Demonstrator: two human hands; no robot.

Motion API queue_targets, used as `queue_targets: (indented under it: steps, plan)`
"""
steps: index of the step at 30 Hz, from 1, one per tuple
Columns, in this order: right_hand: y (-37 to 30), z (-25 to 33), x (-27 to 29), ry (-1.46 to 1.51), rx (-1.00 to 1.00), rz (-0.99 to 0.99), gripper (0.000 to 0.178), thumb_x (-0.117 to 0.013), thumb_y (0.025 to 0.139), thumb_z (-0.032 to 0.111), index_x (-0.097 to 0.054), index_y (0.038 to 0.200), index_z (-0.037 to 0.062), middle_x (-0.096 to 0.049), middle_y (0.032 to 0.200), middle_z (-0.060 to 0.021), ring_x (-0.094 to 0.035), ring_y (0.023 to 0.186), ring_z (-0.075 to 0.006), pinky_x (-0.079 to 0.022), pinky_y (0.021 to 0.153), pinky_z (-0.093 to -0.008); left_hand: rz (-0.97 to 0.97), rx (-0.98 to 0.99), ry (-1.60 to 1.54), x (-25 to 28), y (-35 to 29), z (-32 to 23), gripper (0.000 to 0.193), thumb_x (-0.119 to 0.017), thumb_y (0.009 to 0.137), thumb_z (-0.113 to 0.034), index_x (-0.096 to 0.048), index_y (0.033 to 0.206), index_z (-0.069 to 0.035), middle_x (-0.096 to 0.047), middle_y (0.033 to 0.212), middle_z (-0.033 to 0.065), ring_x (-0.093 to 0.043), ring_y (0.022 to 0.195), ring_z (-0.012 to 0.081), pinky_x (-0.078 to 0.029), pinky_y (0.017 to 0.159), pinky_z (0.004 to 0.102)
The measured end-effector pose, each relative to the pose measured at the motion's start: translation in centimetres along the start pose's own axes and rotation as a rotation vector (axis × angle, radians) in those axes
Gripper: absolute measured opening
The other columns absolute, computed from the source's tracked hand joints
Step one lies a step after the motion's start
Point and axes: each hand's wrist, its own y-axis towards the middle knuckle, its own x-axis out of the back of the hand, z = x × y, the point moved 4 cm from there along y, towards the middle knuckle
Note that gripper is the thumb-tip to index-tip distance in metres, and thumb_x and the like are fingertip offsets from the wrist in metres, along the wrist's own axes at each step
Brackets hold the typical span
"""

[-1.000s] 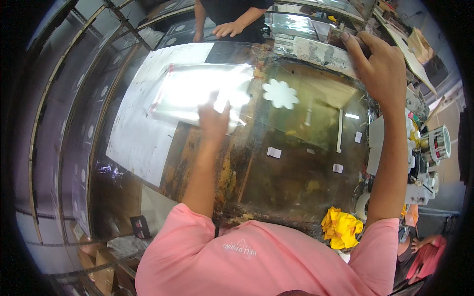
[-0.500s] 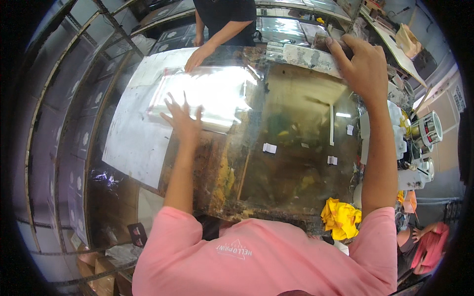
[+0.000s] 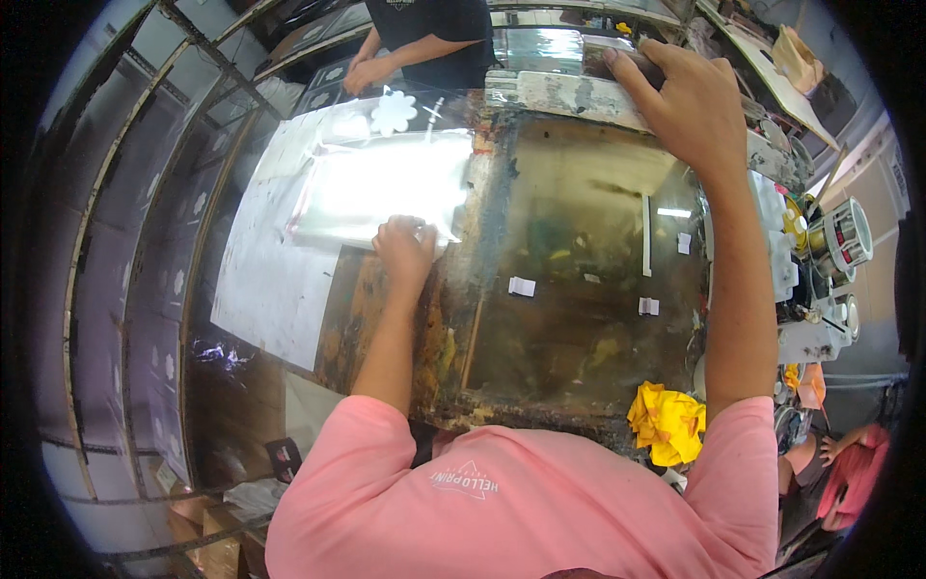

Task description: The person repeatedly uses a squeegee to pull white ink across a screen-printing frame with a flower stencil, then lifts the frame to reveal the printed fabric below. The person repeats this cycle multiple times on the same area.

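My left hand (image 3: 405, 253) has its fingers closed at the near edge of a stack of clear, shiny plastic sheets (image 3: 376, 183). Glare hides how many of them the fingers pinch. At the far end of that stack, a clear sheet with a white flower shape (image 3: 394, 112) lies near the co-worker. With my right hand (image 3: 696, 106) I grip a brown, handle-like block (image 3: 629, 66) at the far right. This block is above the paint-smeared pale bar of a screen frame (image 3: 564, 99), and its far side is hidden behind my fingers.
The amber mesh (image 3: 579, 338) carries several small white tabs. A crumpled yellow cloth (image 3: 667, 425) lies at the near right corner. Paint cans (image 3: 841, 239) crowd the right side; a metal rack (image 3: 125, 289) stands left. A co-worker's hands (image 3: 365, 73) are across the table.
My left hand has come nearer from over the stack, its spread fingers now closed at the near edge. The co-worker's hand has drawn back, and a flower-printed sheet now shows at the far end.
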Motion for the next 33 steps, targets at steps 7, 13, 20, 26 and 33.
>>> queue_targets:
  steps: [7,13,20,26,33]
  plan:
    - [-0.5,0.5,0.2,-0.011,-0.007,0.037,0.055,-0.063,0.1,0.057,-0.076,0.093,0.0043,-0.074,0.088,-0.0175,-0.068,0.085,-0.0392,-0.046,0.085,-0.0461,-0.017,-0.058,-0.113,-0.1,1.2,1.3,0.036,-0.091,0.084,-0.032,-0.075,0.095,-0.001,-0.071,0.099,0.0157,-0.069,0.092,0.0338,-0.055,0.081,0.0458]
    - [-1.4,0.9,0.4,0.002,0.038,-0.025,0.054,-0.063,0.101,0.056,-0.074,0.089,0.0046,-0.073,0.086,-0.0169,-0.067,0.083,-0.0391,-0.045,0.082,-0.0471,-0.062,0.032,-0.261,0.3,2.9,2.4,0.028,-0.085,0.09,-0.027,-0.075,0.092,0.0,-0.073,0.093,0.0159,-0.069,0.089,0.0357,-0.054,0.082,0.0473]
    - [-1.2,0.8,0.2,-0.004,0.04,0.007,0.055,-0.061,0.102,0.056,-0.075,0.091,0.0048,-0.074,0.088,-0.0169,-0.069,0.086,-0.0388,-0.046,0.084,-0.0484,-0.144,-0.199,-0.392,5.6,6.3,-2.0,0.023,-0.081,0.094,-0.025,-0.075,0.089,-0.003,-0.078,0.105,0.0166,-0.073,0.097,0.0375,-0.055,0.087,0.0449]
    - [-1.0,0.4,-0.1,-0.027,0.025,0.041,0.058,-0.058,0.103,0.058,-0.075,0.093,0.0037,-0.075,0.09,-0.0181,-0.069,0.089,-0.0398,-0.046,0.086,-0.0504,0.105,-0.291,-0.331,3.8,1.9,-11.7,0.03,-0.076,0.099,-0.033,-0.078,0.103,-0.003,-0.08,0.1,0.0152,-0.075,0.096,0.0377,-0.057,0.088,0.0463]
    - [-0.2,0.7,0.2,-0.032,0.055,-0.019,0.062,-0.057,0.103,0.06,-0.08,0.108,0.0025,-0.076,0.093,-0.0183,-0.07,0.092,-0.0408,-0.045,0.088,-0.0508,0.455,-0.598,-0.259,-4.5,-6.2,-23.1,0.079,-0.063,0.093,-0.073,-0.07,0.133,-0.005,-0.066,0.14,0.0225,-0.06,0.134,0.0409,-0.033,0.119,0.0639]
